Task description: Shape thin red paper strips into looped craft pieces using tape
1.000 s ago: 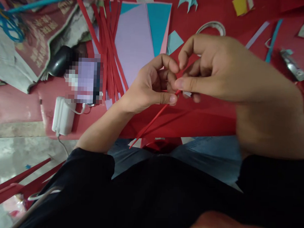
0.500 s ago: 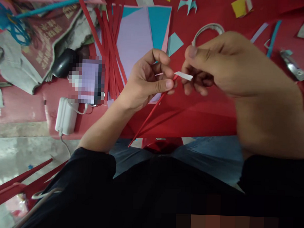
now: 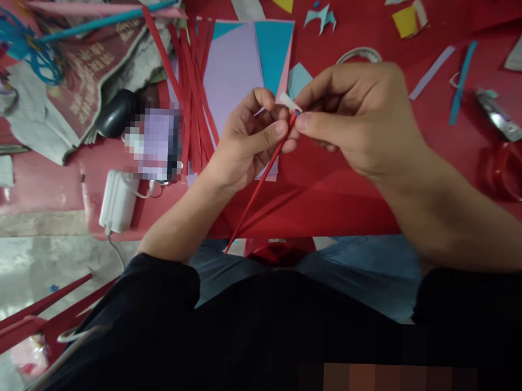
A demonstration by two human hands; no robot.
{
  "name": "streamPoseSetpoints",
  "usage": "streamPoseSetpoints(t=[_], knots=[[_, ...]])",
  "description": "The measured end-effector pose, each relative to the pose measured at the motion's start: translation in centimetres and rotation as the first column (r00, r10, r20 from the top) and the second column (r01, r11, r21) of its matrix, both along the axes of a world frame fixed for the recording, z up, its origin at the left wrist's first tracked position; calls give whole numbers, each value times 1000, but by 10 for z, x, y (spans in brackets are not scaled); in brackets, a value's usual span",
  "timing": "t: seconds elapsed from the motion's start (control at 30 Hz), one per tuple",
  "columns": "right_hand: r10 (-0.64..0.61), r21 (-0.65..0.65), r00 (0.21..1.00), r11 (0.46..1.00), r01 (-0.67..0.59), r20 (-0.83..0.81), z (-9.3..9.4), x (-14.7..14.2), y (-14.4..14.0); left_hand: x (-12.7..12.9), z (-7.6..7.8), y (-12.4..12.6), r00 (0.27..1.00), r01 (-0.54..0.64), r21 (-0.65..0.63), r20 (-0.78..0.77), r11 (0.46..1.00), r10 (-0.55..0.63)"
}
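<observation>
A bundle of red paper strips (image 3: 192, 85) lies far left on the red counter (image 3: 369, 28), just beside lilac and blue paper sheets (image 3: 244, 58). A white charger (image 3: 117, 201) sits at the near left edge, near a black mouse (image 3: 116, 112). Far right lie a yellow scrap (image 3: 404, 21), a blue strip (image 3: 461, 82) and a tape ring (image 3: 359, 53).

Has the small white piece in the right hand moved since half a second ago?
Yes. The white piece has gone up and leftward, nearer the lilac sheet, now at the red strip tip.

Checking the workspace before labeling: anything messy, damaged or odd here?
Mostly clutter: paper scraps lie scattered on the red table, and red strips sprawl unevenly across the purple sheet. Both hands pinch a red strip; it looks intact.
</observation>
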State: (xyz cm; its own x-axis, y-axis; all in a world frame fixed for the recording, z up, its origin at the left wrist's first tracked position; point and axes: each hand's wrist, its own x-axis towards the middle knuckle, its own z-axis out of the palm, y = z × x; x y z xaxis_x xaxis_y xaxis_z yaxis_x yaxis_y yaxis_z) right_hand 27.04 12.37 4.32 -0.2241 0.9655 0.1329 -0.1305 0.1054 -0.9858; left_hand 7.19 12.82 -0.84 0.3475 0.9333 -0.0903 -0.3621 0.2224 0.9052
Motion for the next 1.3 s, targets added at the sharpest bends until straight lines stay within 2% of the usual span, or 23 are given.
streamPoseSetpoints(t=[0.17, 0.27, 0.37, 0.47, 0.7, 0.83, 0.9, 0.93, 0.97, 1.03, 1.07, 1.1, 1.13, 1.17, 1.27, 1.3], knots=[[-9, -5, 999, 1000, 9, 31, 0, -3, -1, 2, 4, 0, 1000, -24, 18, 6, 1000, 24], [-24, -5, 997, 1000, 25, 75, -2, -5, -1, 3, 7, 0, 997, -38, 16, -64, 999, 39], [-73, 21, 988, 997, 70, 136, -4, -6, -1, 5, 10, -3, 992, 2, -22, -127, 1000, -5], [-149, 87, 973, 987, 135, 178, -7, -6, -1, 7, 11, -6, 989, 16, -4, -148, 1000, -17], [-301, 247, 918, 939, 238, 259, -17, -3, -5, 4, 11, -7, 979, -37, 1, -201, 999, 37], [-350, 348, 889, 906, 241, 297, -20, -2, -9, 2, 13, -5, 985, -34, 52, -167, 998, 43], [-402, 458, 866, 856, 240, 297, -24, -1, -6, 1, 14, -5, 990, -37, 63, -134, 997, 45], [-428, 544, 857, 809, 222, 287, -28, 0, -3, 0, 15, -5, 992, -36, 62, -121, 997, 43], [-455, 644, 850, 740, 194, 266, -32, 1, 1, -1, 17, -5, 993, -31, 59, -110, 998, 38], [-512, 835, 836, 535, 131, 197, -40, 7, 11, -2, 20, -6, 996, -21, 46, -91, 999, 25], [-537, 900, 826, 426, 92, 170, -43, 10, 16, -2, 21, -6, 996, -18, 35, -81, 999, 21], [-558, 939, 814, 342, 46, 163, -47, 14, 21, -3, 22, -6, 997, -18, 23, -72, 1000, 19], [-580, 958, 798, 288, 9, 167, -49, 19, 25, -3, 23, -6, 998, -18, 13, -67, 1000, 19], [-597, 959, 776, 282, -31, 201, -52, 23, 28, -3, 24, -6, 998, -17, 4, -65, 1000, 17], [-601, 897, 700, 422, -133, 386, -55, 30, 31, -2, 23, -5, 999, -17, -18, -52, 1000, 16], [-589, 894, 710, 430, -130, 387, -55, 30, 31, -1, 22, -4, 999, -18, -24, -41, 1000, 17]])
